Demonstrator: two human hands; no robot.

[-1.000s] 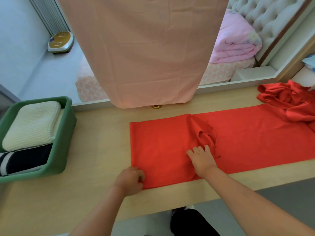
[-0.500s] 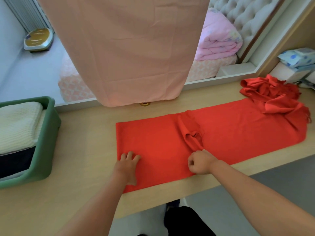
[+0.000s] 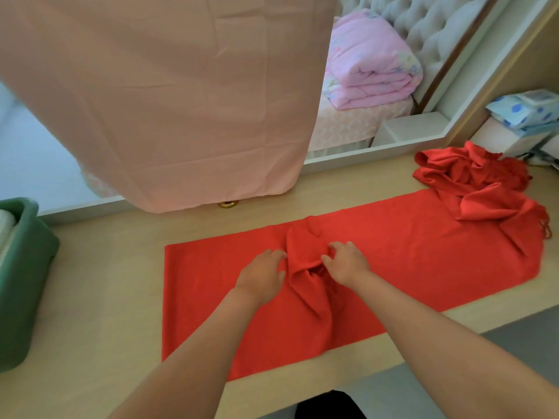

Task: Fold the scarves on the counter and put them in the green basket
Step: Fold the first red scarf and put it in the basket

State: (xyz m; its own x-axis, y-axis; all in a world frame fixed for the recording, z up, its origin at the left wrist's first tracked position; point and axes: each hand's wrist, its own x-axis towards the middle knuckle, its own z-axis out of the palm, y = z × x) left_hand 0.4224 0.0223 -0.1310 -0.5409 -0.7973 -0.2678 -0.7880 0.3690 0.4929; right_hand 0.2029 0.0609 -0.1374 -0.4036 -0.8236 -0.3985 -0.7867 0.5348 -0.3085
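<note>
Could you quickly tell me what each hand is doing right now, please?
Left hand: closed, gripping the bunched fold of the red scarf.
Right hand: closed, pinching the same fold from the other side.

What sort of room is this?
Probably a bedroom: a folded pink quilt lies on a bed with a tufted grey headboard behind the light wooden counter, and a peach fabric curtain hangs over it.

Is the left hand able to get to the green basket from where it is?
Probably yes: only bare counter lies between the left hand, on the red scarf, and the green basket.
</note>
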